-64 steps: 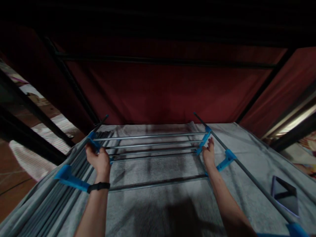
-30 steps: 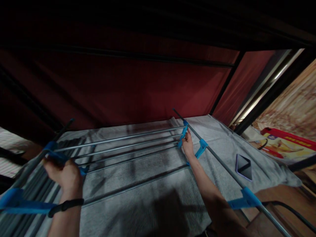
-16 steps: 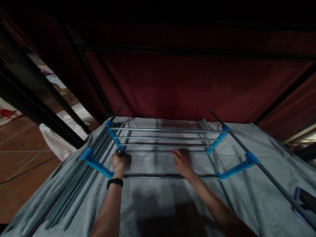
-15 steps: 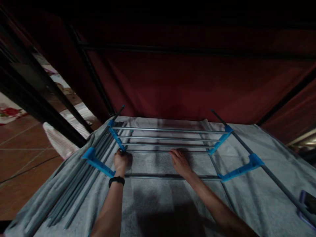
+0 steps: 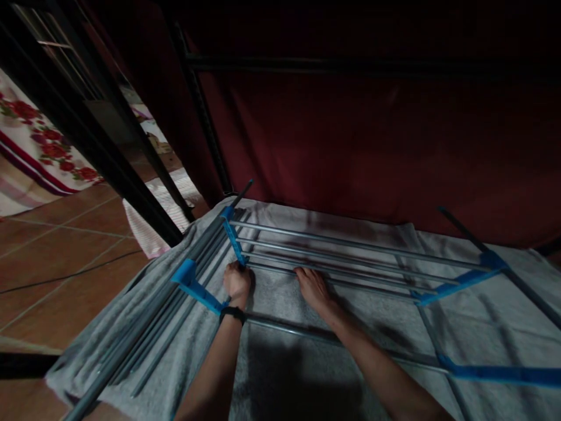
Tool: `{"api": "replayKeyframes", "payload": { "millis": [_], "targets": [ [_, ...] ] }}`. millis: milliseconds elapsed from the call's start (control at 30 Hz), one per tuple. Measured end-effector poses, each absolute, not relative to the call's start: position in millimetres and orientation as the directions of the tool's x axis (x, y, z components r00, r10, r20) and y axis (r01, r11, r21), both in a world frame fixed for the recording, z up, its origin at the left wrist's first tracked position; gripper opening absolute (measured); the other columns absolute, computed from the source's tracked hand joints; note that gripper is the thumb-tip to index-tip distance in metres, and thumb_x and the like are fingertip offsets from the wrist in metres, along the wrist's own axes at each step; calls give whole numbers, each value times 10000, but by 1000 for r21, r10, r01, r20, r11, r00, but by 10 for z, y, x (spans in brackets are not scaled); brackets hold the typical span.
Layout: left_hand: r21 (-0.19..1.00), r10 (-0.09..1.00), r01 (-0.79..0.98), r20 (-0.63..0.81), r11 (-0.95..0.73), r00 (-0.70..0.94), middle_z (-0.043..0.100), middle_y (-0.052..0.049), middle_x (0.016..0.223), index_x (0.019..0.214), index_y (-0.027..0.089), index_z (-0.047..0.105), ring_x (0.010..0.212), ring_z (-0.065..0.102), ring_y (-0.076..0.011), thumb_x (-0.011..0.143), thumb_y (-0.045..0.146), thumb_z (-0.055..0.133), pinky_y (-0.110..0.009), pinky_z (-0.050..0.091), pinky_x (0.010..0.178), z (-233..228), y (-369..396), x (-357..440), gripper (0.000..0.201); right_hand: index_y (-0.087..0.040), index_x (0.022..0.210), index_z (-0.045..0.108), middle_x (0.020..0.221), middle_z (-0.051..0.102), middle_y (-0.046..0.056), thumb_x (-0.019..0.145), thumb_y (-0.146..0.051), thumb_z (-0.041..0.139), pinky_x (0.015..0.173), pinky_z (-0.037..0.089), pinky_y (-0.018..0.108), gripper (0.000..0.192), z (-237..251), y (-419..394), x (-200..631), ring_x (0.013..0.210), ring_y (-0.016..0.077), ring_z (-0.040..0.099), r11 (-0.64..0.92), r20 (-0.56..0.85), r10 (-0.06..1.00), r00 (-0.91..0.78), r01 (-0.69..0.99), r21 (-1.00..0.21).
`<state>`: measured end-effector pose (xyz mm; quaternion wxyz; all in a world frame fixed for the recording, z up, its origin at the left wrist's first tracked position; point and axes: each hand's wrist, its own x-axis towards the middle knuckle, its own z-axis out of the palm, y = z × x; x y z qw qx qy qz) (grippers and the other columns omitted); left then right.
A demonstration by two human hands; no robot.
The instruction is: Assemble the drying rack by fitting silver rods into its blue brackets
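A rack of grey metal rods (image 5: pixel 350 248) joined by blue plastic connectors (image 5: pixel 235 242) lies on a grey towel (image 5: pixel 302 374). My left hand (image 5: pixel 237 282), with a black wristband, is closed around the near end of the left blue connector where a rod meets it. My right hand (image 5: pixel 312 286) rests on the nearest of the grouped rods, fingers laid over it. A single rod (image 5: pixel 280 324) crosses under both forearms.
A bundle of loose grey rods (image 5: pixel 162 316) lies along the towel's left side beside another blue connector (image 5: pixel 193 286). Dark red fabric (image 5: pixel 350 146) and black frame bars rise behind. Tiled floor (image 5: pixel 56 257) and floral cloth (image 5: pixel 39 146) lie to the left.
My view has swung to the left. Both hands left the rack's outer blue connectors and came to its near left part; the right hand travelled furthest, from the right side to the middle rods.
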<state>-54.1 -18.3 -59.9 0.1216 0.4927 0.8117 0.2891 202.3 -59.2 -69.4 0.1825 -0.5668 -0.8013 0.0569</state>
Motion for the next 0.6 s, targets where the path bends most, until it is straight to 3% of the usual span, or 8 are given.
{"api": "replayKeyframes", "payload": {
  "millis": [133,367,600],
  "targets": [
    [584,858,715,58,385,-510,712,-202,1249,1165,142,714,1133,673,-324,927,255,648,-386,504,879,-618,-187,-518,271,-262,1258,700,1236,726,109,1031,-136,448,999,502,403,362,-687,-614,2065,1142,282,653,355,221,929,-298,886,-299],
    [580,847,708,57,403,-528,714,-201,1210,1151,142,706,1128,672,-307,972,274,611,-371,496,867,-584,-222,-479,242,-268,1253,699,1187,734,114,1052,-179,444,934,514,399,337,-691,-643,2044,1086,287,675,326,221,937,-272,905,-271],
    [575,855,718,58,393,-515,713,-188,1201,1134,133,708,1127,669,-296,979,259,609,-367,490,877,-568,-232,-469,223,-266,1321,679,1268,720,96,1012,-103,452,1045,504,417,416,-771,-626,2068,1181,279,649,416,334,882,-333,882,-220]
  ]
}}
